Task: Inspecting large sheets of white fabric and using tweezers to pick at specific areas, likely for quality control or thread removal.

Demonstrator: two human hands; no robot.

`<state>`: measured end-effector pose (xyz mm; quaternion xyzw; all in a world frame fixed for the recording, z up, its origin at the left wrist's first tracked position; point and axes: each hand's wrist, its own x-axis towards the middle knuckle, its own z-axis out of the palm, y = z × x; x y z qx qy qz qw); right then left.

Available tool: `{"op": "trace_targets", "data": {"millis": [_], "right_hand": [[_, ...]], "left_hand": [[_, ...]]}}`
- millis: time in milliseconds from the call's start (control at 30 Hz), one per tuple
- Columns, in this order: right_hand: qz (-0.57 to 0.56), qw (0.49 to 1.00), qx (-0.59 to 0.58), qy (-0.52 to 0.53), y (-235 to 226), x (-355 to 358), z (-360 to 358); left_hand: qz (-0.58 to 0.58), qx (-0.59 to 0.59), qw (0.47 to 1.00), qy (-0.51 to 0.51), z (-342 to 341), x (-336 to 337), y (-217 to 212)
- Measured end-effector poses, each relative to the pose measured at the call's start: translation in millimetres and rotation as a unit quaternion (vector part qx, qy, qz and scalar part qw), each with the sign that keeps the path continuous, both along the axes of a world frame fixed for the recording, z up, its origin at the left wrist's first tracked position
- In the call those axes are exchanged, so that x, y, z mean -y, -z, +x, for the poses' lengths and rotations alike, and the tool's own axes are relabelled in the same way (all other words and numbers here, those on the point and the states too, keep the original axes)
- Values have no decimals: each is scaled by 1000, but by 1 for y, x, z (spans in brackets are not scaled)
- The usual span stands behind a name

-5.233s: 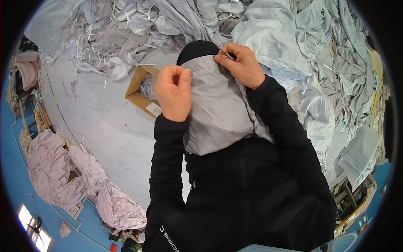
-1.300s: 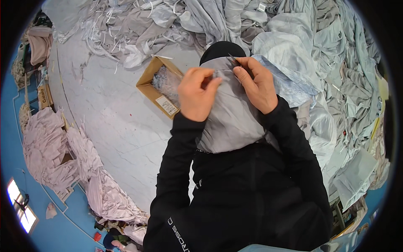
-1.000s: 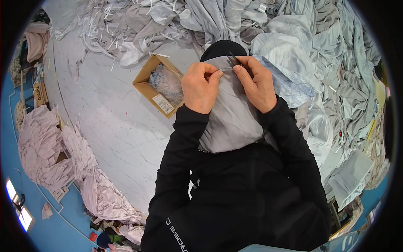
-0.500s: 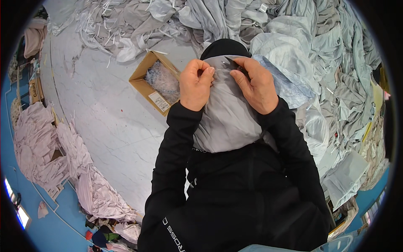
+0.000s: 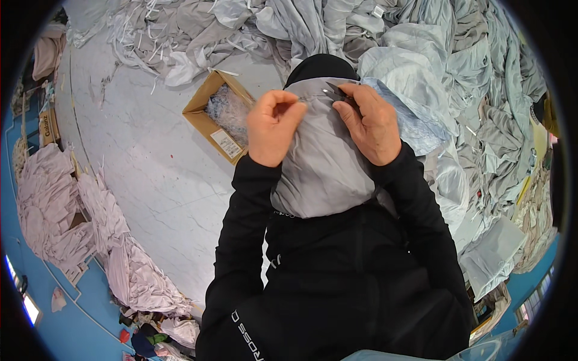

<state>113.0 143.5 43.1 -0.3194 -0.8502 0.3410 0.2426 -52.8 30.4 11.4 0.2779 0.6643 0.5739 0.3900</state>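
A piece of grey fabric [image 5: 325,162] is draped across my lap, its far edge against a black rounded shape [image 5: 322,66] whose kind I cannot make out. My right hand [image 5: 376,123] is closed round small dark thread snips [image 5: 335,93], with the blades pointing left over the fabric's far edge. To the left, my left hand [image 5: 274,127] makes a pinch, thumb against forefinger, just above the fabric. Whatever it may hold between the fingertips is too small to see.
Left of my left hand lies an open cardboard box [image 5: 223,117] with crumpled clear plastic inside, on a pale marbled surface [image 5: 162,180]. Heaps of grey cloth [image 5: 205,33] lie along the far side, pale green-grey cloth [image 5: 475,114] on the right. Pinkish cloth [image 5: 54,204] is piled at far left.
My left hand has moved a little left and nearer to me, away from the fabric edge. The snips' blades now show more plainly in my right hand, which has barely moved.
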Motion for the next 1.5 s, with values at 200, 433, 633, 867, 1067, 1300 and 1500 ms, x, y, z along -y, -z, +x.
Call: {"op": "trace_targets", "data": {"millis": [200, 433, 633, 867, 1067, 1300, 1500], "right_hand": [[-18, 1000, -14, 4, 4, 2, -1], [11, 1000, 0, -24, -2, 0, -2], [123, 990, 48, -50, -10, 3, -4], [173, 982, 53, -48, -4, 10, -9], [188, 978, 70, -57, -6, 10, -12], [185, 980, 54, -45, -3, 10, -13], [94, 996, -2, 6, -3, 0, -5]], "left_hand": [[-36, -128, 991, 19, 7, -16, -4], [-62, -141, 987, 36, 3, -19, -5], [-42, 86, 995, 28, 0, -13, 2], [-14, 74, 997, 12, 4, -12, 1], [-10, 72, 997, 9, 5, -12, 2], [-9, 69, 998, 9, 5, -11, 3], [18, 62, 996, -67, -15, 3, 9]]}}
